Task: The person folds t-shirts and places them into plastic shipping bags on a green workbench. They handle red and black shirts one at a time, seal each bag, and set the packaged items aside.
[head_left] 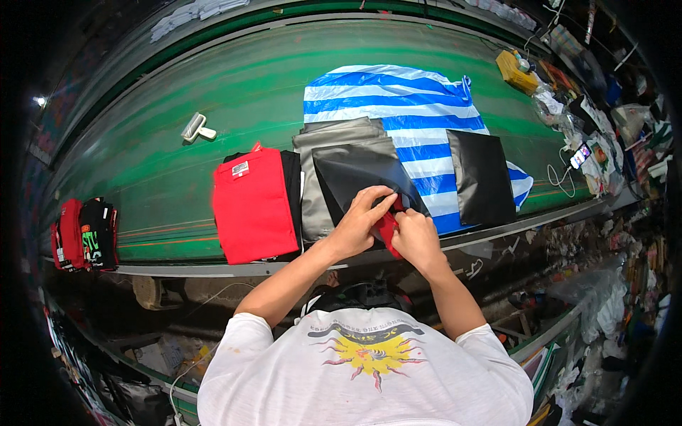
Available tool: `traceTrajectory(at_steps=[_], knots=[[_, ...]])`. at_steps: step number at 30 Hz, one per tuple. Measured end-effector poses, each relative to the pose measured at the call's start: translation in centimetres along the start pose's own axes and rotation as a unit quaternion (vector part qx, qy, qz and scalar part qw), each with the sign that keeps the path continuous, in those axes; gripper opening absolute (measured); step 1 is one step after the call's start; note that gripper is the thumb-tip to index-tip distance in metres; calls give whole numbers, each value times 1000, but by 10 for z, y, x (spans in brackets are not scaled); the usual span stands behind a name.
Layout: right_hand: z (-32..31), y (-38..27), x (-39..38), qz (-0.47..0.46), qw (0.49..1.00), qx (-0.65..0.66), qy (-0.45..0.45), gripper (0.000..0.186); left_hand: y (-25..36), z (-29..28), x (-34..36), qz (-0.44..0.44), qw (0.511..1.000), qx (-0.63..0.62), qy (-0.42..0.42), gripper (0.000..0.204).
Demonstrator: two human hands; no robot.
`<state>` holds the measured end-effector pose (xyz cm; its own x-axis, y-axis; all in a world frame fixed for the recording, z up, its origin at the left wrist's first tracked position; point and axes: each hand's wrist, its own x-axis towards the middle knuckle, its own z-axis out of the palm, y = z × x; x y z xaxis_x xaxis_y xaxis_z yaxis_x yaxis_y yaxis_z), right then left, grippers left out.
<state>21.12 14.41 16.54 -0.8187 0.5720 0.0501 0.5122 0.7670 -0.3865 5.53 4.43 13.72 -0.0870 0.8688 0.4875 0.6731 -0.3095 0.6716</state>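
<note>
In front of me, a black and grey plastic bag (359, 165) lies over the near edge of the table, with red cloth (386, 231) showing at its mouth. My left hand (359, 226) is closed, its thumb and fingers pinching the bag's edge. My right hand (418, 240) is closed against the red cloth, though its fingertips are partly hidden. Beneath and behind the bag are more grey plastic bags (310, 156). Just to their left sits a stack of folded red garments (256, 206), with black cloth along its right side.
Blue and white striped plastic sheeting (419, 103) spreads over the green table (163, 177); a dark, flat bag (486, 181) rests on it. A white-handled roller (195, 129) lies farther left. Folded red and black garments (92, 234) sit far left. Right: a phone (580, 156), cable and yellow container (516, 72).
</note>
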Motion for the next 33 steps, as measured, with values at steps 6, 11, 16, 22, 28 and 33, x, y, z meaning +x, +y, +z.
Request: traceTrajectory(at_steps=[6,11,16,22,28,33], knots=[[54,-11,39,-30,995,-64,71,15,-2,-13,-20,22,998,-53,14,89],[116,9,16,-40,995,-67,-55,21,-20,-14,-57,-16,999,-42,-16,67],[67,-1,-9,13,974,-31,-223,37,-52,-9,-100,-203,978,-7,38,36],[39,60,-3,196,980,-28,-1,34,-65,12,-117,-244,945,208,-57,29],[94,155,-1,192,968,146,-75,28,-51,47,-74,-257,951,174,-5,23],[93,169,4,242,901,337,-123,23,-33,91,-28,-161,981,94,-56,28]])
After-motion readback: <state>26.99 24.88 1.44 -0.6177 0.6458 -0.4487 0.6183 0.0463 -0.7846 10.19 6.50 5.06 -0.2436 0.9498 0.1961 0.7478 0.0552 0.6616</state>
